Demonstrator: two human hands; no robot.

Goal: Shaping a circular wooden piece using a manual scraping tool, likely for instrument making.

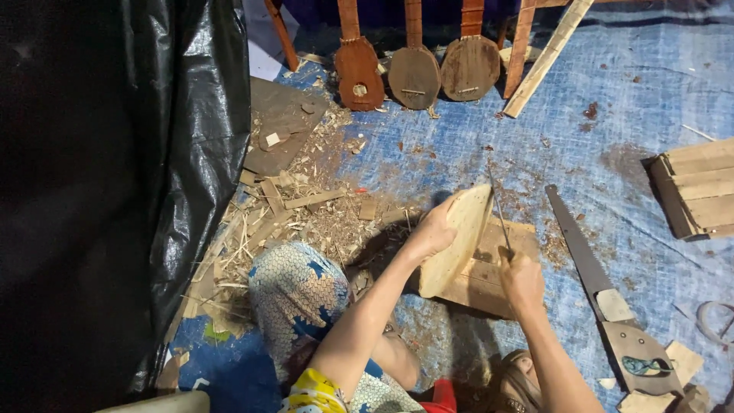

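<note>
We sit on a blue tarpaulin (612,92) littered with wood shavings (306,222), a black plastic sheet (115,191) hanging at our left; at the centre stands the pale oval wooden blank (459,237), tipped on edge against a low wooden block (489,279); our left hand (432,233) is closed around its upper edge, holding it steady; our right hand (520,275) is clenched on the handle of a thin blade (497,210) whose tip rests against the blank's face or rim, we cannot tell which; we judge the step in hand to be trimming the blank's outline, and the next stroke seems to call for a firm hold and fingers kept off the cutting line; just right lies a handsaw (589,268); beyond, three brown instrument bodies (413,73) lean in a row; stacked boards (699,187) sit far right.
</note>
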